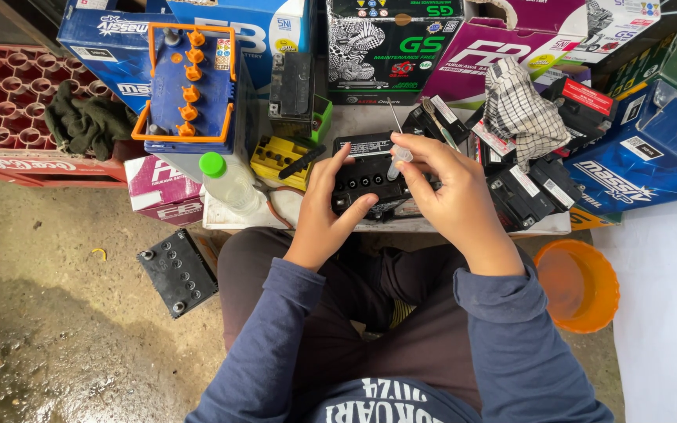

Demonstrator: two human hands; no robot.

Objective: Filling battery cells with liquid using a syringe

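Matt black plastic battery (366, 176), clear glossy plastic syringe (397, 160), checked woven cloth (520, 110), rough wet concrete floor (56, 313).

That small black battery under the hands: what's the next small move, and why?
Probably lower the syringe-like dropper tip into the nearest open cell hole. The right hand pinches it just above the small black battery, tip pointing down, while the left hand grips the case's left edge, steadying it. The top's row of holes looks uncovered.

Black battery (366, 176), blue battery (190, 86) w/ orange caps, green-capped bottle (229, 182), checked blk/white cloth (520, 110), orange bucket (581, 286), red crate (5, 102).
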